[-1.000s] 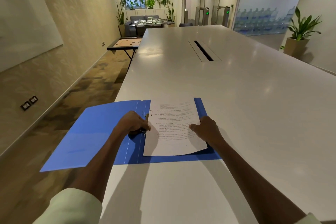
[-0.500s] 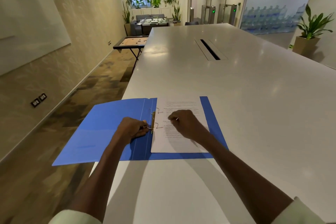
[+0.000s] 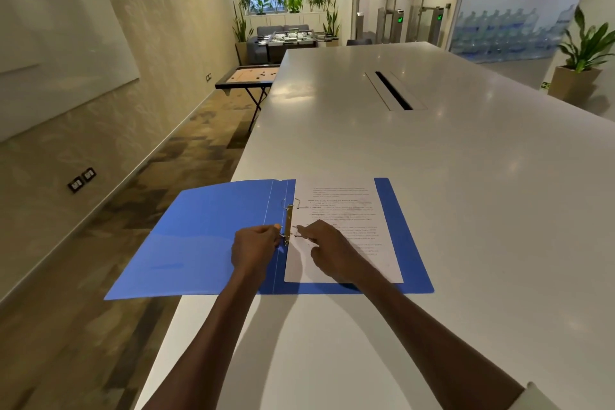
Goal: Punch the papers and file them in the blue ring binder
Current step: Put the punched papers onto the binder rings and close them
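At the binder's spine, the brass-coloured ring mechanism [image 3: 289,224] runs away from the person, long axis near-to-far, with two wire rings: far ring [image 3: 293,203] and near ring [image 3: 289,235]. Both rings appear parted, though the wire is too fine to be certain. One stack of white printed papers [image 3: 346,233] lies flat on the right flap of the blue plastic ring binder [image 3: 206,243], its left edge at the rings; sheet count not discernible. Binder count: one, lying open on the white tabletop [image 3: 432,176], left flap overhanging the table edge.

Left hand [image 3: 254,248] sits just left of the near ring, fingers curled narrow, fingertips pinching at the mechanism. Right hand [image 3: 327,248] rests on the paper just right of the same ring, forefinger and thumb narrowed on the wire. Both hands equally near; the ring lies between them.

Judgement: next step is pressing the rings closed. No hole punch visible.
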Demonstrator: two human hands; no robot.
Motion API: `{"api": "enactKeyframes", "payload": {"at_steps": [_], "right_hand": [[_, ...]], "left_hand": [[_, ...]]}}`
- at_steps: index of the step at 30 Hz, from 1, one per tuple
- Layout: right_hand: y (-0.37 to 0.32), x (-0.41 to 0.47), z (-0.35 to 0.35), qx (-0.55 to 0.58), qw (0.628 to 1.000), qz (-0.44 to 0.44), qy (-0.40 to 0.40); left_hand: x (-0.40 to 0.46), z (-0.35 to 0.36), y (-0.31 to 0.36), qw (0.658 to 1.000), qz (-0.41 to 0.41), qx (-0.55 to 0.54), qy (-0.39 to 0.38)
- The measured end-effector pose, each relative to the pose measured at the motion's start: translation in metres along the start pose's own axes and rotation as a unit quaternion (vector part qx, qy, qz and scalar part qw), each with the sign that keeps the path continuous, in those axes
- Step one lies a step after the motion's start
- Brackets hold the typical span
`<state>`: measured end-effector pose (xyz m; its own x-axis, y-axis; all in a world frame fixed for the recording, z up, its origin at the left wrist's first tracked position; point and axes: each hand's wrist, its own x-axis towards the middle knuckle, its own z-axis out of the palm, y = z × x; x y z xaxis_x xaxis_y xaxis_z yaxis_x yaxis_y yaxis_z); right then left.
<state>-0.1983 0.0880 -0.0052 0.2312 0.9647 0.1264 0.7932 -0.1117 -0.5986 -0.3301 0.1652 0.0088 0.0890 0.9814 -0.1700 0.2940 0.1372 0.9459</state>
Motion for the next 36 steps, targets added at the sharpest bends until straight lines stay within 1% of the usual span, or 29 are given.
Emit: {"api": "enactKeyframes", "payload": {"at_steps": [4, 8, 12, 15, 18, 21, 24, 27, 31, 33, 34, 36], "right_hand": [[0.001, 0.003, 0.006, -0.039, 0.999, -0.013, -0.007], [0.000, 0.006, 0.007, -0.104, 0.993, -0.033, -0.040], [0.000, 0.005, 0.009, -0.110, 0.993, -0.034, -0.034], [-0.001, 0.002, 0.011, -0.096, 0.995, -0.033, -0.020], [-0.004, 0.000, 0.008, -0.083, 0.996, -0.038, -0.025], [-0.008, -0.004, 0.001, -0.053, 0.997, -0.039, -0.026], [-0.009, -0.009, -0.006, 0.048, 0.999, -0.004, -0.004], [-0.006, -0.011, -0.012, 0.140, 0.989, 0.054, -0.013], [-0.003, -0.012, -0.019, 0.237, 0.967, 0.093, 0.003], [-0.003, -0.014, -0.023, 0.241, 0.963, 0.115, 0.029], [0.000, -0.016, -0.026, 0.223, 0.965, 0.126, 0.049], [0.009, -0.019, -0.033, 0.128, 0.977, 0.145, 0.092]], "left_hand": [[-0.005, 0.004, 0.001, 0.999, 0.025, 0.024, 0.026], [-0.011, 0.010, 0.003, 0.996, 0.046, 0.058, 0.047], [-0.013, 0.012, 0.002, 0.994, 0.053, 0.066, 0.066], [-0.016, 0.014, 0.002, 0.993, 0.057, 0.070, 0.074], [-0.020, 0.015, 0.004, 0.993, 0.059, 0.074, 0.077], [-0.026, 0.015, 0.006, 0.992, 0.066, 0.085, 0.061], [-0.029, 0.016, 0.004, 0.992, 0.064, 0.104, 0.032], [-0.033, 0.016, 0.008, 0.993, 0.044, 0.108, 0.012], [-0.045, 0.012, 0.009, 0.996, 0.005, 0.075, -0.038], [-0.047, 0.011, 0.001, 0.996, -0.008, 0.066, -0.066], [-0.053, 0.009, 0.003, 0.996, -0.017, 0.055, -0.073], [-0.057, 0.008, 0.003, 0.995, -0.037, 0.029, -0.087]]}}
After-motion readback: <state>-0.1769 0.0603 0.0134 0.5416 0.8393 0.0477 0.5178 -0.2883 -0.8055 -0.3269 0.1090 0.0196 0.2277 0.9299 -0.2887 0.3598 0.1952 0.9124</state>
